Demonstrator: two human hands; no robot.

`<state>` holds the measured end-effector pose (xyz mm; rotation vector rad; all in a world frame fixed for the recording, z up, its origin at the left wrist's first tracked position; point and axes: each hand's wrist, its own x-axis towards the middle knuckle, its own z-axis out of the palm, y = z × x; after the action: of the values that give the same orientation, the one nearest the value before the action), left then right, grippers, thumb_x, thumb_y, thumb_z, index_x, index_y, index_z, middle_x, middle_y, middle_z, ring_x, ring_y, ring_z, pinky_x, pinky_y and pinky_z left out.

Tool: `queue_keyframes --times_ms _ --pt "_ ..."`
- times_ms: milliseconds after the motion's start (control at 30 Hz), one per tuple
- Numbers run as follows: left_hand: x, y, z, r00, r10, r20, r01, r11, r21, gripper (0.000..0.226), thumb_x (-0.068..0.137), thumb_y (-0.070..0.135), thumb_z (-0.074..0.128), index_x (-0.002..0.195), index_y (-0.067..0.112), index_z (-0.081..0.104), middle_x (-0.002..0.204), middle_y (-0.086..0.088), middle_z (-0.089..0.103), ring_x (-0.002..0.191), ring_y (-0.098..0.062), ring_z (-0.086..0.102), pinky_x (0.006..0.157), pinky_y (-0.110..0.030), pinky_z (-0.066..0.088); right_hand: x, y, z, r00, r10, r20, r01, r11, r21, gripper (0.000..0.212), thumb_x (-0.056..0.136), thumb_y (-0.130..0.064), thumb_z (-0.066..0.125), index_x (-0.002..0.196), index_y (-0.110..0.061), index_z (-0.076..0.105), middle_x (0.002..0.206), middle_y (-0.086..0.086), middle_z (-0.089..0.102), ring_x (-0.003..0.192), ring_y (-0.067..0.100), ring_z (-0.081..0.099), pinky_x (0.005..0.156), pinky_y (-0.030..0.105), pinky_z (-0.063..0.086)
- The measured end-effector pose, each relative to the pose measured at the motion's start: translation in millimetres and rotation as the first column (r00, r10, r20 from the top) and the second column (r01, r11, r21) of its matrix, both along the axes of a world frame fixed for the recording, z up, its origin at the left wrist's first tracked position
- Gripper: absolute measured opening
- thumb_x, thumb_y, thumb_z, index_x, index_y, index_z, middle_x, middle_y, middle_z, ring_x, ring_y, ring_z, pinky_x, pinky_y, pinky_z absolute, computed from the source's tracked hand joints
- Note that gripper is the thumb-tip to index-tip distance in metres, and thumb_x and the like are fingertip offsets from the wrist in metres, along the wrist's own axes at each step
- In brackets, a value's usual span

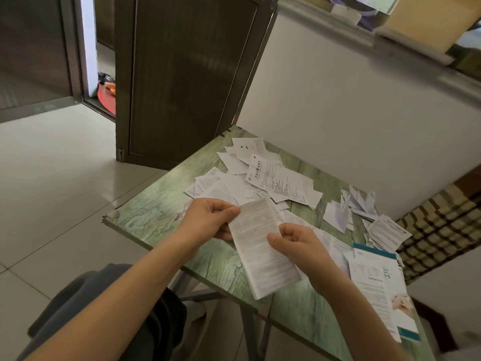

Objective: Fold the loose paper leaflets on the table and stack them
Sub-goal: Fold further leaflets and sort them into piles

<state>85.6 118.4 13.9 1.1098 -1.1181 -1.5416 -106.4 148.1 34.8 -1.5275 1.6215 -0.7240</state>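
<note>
Between left hand [208, 220] and right hand [299, 246], over near table [156, 204] edge: leaflet [263, 256], long axis running away from body, near end free. Pinched by left at far end, by right mid-edge, nearer. Beyond left: loose pile [260, 175]. Farther, beyond right: folded papers [348, 207].

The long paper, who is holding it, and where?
The left hand pinches the paper near its top left corner; the right hand pinches its right edge.
</note>
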Motion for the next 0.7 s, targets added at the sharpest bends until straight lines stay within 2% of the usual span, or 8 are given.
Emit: queue_keyframes --times_ms 67,167,367,500,600,700 --pt "2.3 -0.3 1.9 0.999 -0.03 0.017 0.031 0.999 -0.014 0.01 0.089 0.007 0.06 0.088 0.002 0.069 0.065 -0.003 0.071 0.055 -0.011 0.067 0.048 -0.019 0.053 -3.1 0.2 -1.0 0.999 0.038 0.027 -0.04 0.997 0.065 0.015 0.09 -0.016 0.061 0.084 -0.003 0.064 0.082 0.008 0.07 0.075 0.019 0.066 0.074 0.036 0.051" --pt "5.5 -0.5 2.8 0.996 -0.072 0.056 0.074 0.997 -0.033 0.01 0.088 0.008 0.061 0.082 0.008 0.069 0.063 0.001 0.071 0.054 -0.009 0.067 0.047 -0.016 0.05 -6.2 2.3 -1.2 0.994 0.096 0.049 -0.102 0.986 0.129 0.014 0.09 -0.015 0.061 0.089 -0.003 0.067 0.087 0.008 0.072 0.077 0.017 0.068 0.068 0.026 0.053" --pt "7.5 -1.7 1.5 0.991 -0.093 0.092 0.096 0.995 -0.027 0.01 0.088 0.011 0.062 0.083 0.007 0.069 0.064 0.0 0.071 0.053 -0.008 0.066 0.047 -0.016 0.05 -3.7 4.2 -4.2 0.995 0.077 0.062 -0.082 0.993 0.081 0.024 0.085 -0.019 0.066 0.099 0.001 0.066 0.095 0.011 0.073 0.089 0.025 0.07 0.082 0.042 0.055" --pt "7.0 -1.4 1.6 0.996 -0.028 0.081 0.033 0.997 -0.063 0.018 0.087 0.018 0.063 0.077 0.005 0.068 0.063 0.001 0.07 0.055 -0.008 0.066 0.047 -0.016 0.049 2.0 4.1 -4.7 0.988 0.115 0.102 -0.127 0.984 0.124 0.023 0.088 -0.019 0.063 0.104 -0.003 0.066 0.098 0.01 0.073 0.09 0.025 0.07 0.077 0.037 0.055" --pt "1.5 1.0 1.9 1.0 0.012 0.009 -0.011 0.999 -0.047 0.014 0.087 0.022 0.064 0.087 0.008 0.066 0.074 -0.004 0.071 0.058 -0.011 0.068 0.05 -0.021 0.054 8.1 1.8 -6.7 0.985 0.018 0.17 -0.027 0.998 0.051 0.017 0.09 -0.015 0.061 0.101 -0.003 0.066 0.096 0.015 0.072 0.088 0.028 0.069 0.079 0.041 0.054" --pt "-4.2 3.3 -1.4 0.992 -0.119 0.043 0.117 0.992 0.047 0.024 0.084 0.026 0.068 0.104 0.015 0.06 0.09 -0.007 0.071 0.067 -0.016 0.07 0.053 -0.022 0.054 13.2 -1.0 -7.4 0.943 -0.11 0.315 0.113 0.994 0.01 0.016 0.093 -0.014 0.057 0.105 -0.008 0.064 0.095 0.006 0.074 0.087 0.02 0.071 0.072 0.031 0.057"
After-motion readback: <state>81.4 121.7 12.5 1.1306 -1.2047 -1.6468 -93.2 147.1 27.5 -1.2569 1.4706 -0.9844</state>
